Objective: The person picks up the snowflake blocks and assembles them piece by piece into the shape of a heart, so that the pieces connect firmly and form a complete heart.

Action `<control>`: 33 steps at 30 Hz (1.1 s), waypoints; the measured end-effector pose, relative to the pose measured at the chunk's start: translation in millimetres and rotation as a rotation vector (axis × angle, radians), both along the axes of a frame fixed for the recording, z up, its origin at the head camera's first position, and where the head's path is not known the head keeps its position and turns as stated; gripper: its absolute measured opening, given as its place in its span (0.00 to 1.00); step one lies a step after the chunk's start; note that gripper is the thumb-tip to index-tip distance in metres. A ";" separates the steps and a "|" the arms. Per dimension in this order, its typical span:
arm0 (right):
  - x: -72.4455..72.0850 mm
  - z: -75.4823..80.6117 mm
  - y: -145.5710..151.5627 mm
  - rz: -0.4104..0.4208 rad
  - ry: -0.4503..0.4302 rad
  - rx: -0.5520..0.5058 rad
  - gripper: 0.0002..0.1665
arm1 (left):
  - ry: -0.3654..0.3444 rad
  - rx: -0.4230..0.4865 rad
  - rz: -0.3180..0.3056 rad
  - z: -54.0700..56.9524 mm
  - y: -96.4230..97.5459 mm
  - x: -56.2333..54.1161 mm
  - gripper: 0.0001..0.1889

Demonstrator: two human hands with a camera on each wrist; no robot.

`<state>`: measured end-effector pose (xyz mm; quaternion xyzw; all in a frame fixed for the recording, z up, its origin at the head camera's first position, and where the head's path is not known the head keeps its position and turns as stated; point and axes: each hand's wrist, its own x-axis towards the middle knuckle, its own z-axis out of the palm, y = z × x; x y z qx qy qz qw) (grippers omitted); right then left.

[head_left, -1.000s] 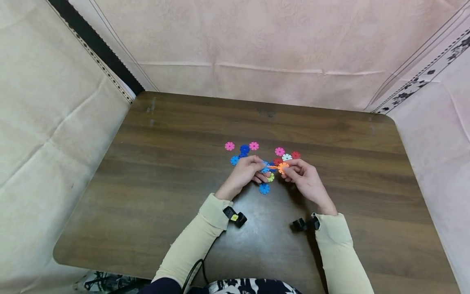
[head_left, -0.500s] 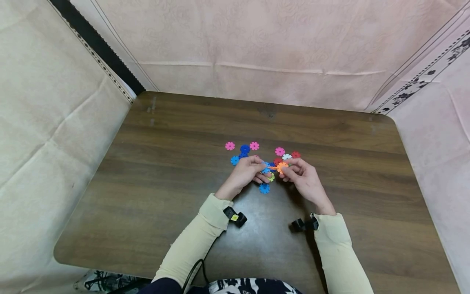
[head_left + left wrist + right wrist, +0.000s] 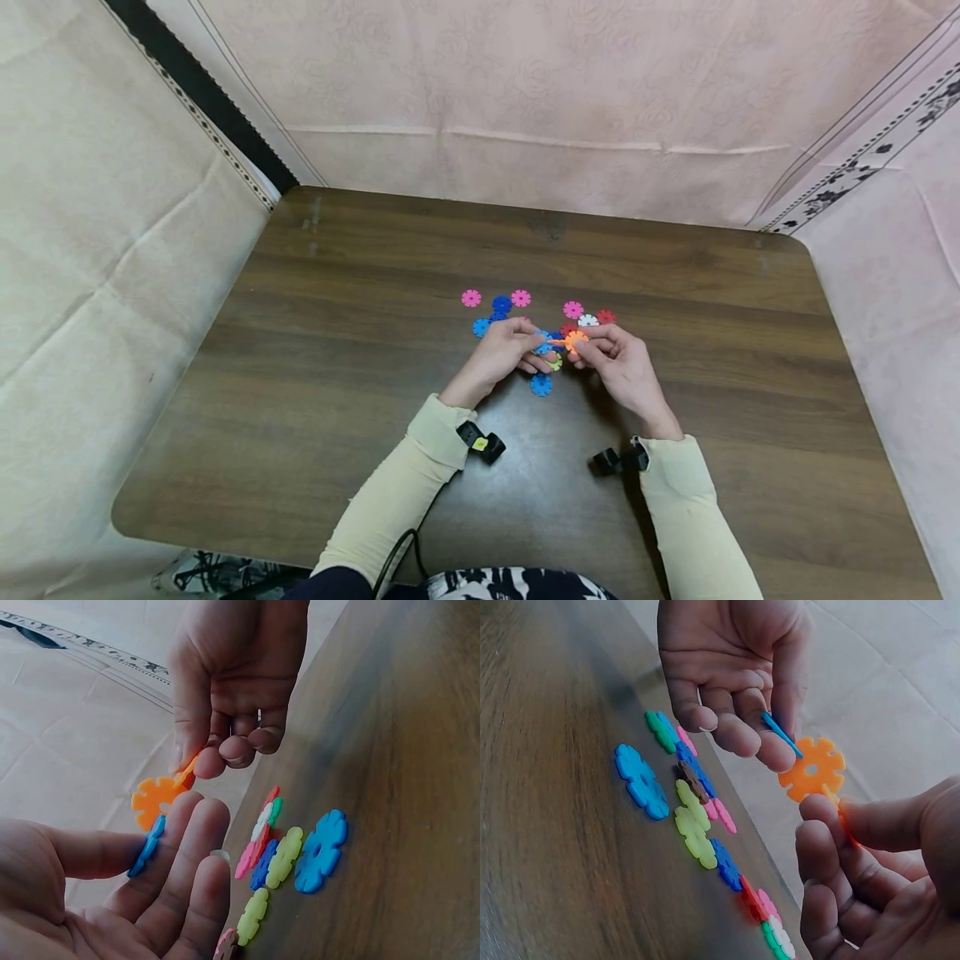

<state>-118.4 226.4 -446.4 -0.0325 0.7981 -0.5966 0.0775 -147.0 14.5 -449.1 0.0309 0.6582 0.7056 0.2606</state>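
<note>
Above the table, my left hand [image 3: 501,346] pinches a light blue notched interlocking disc [image 3: 148,846] between thumb and forefinger. My right hand [image 3: 622,362] pinches an orange interlocking disc [image 3: 846,825], held nearly edge-on in the right wrist view. Between them stands a second orange disc [image 3: 825,757], its face toward the right wrist camera. This middle disc meets the blue disc at one edge and the right-hand orange disc at the other, so the three form a short chain. Fingertips hide part of both outer discs.
On the brown table [image 3: 337,417] lie several loose discs beyond and below the hands: pink [image 3: 471,297], dark blue [image 3: 502,304], white [image 3: 587,320], red [image 3: 606,317] and yellow-green [image 3: 696,838]. A light blue disc [image 3: 541,384] lies nearest the body. Pale cloth [image 3: 525,100] hangs behind the table.
My right hand has shifted very slightly left, toward the left hand, with its orange disc. The left hand keeps its pinch, and the discs on the table stay where they were.
</note>
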 end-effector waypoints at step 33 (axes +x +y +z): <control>5.9 12.5 -13.6 -0.045 0.005 -0.092 0.17 | 0.026 -0.029 0.066 -2.7 4.3 1.9 0.07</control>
